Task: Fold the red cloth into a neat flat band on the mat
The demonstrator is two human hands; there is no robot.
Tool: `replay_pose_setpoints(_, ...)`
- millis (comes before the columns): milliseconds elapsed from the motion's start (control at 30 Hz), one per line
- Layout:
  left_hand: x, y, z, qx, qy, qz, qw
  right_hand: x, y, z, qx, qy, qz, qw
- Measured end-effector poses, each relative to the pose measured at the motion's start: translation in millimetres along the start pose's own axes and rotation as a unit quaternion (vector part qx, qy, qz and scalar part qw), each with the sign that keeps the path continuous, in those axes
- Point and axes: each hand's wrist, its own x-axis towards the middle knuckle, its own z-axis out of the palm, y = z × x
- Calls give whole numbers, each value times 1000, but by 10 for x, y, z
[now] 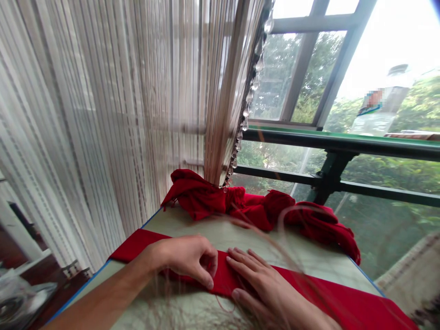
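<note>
A long folded strip of red cloth lies across the pale green tabletop, its ends reaching past both sides. Over the middle of the strip, my left hand is closed, with the fingers curled and the thumb tip close to the cloth's near edge. Whatever it may hold is too small to make out. My right hand rests flat on the strip just to the right, fingers stretched out. A thin red thread curves below the cloth's near edge between the hands.
A crumpled heap of red fabric lies along the table's far edge. A striped string curtain with clear beads hangs behind it. To the right are a dark railing, a window and a plastic bottle. Blurred hair strands cross the view.
</note>
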Motion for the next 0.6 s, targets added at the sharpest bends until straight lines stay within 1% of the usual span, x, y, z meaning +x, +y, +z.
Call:
replay_pose_setpoints(133,-2,47,26,16,-1,17,1000,24,55,17,-1,1,-5,1000)
replay_pose_setpoints(200,17,50,25,27,20,19,999,30,60,19,-3,-1,-4,1000)
replay_pose_setpoints(267,49,36,18,74,93,9,993,31,58,24,-2,6,-4,1000)
replay_pose_setpoints(333,82,16,12,129,171,-1,977,29,66,41,5,19,-3,1000)
replay_pose_setpoints(367,94,10,12,147,193,-4,970,27,76,52,10,26,-6,1000)
replay_pose_setpoints(400,101,10,15,156,199,-3,967,26,89,65,17,33,-11,999)
replay_pose_setpoints(500,91,55,48,149,162,15,975,20,130,98,36,53,-37,997)
replay_pose_setpoints(600,62,144,98,131,110,37,985,11,158,121,42,57,-42,997)
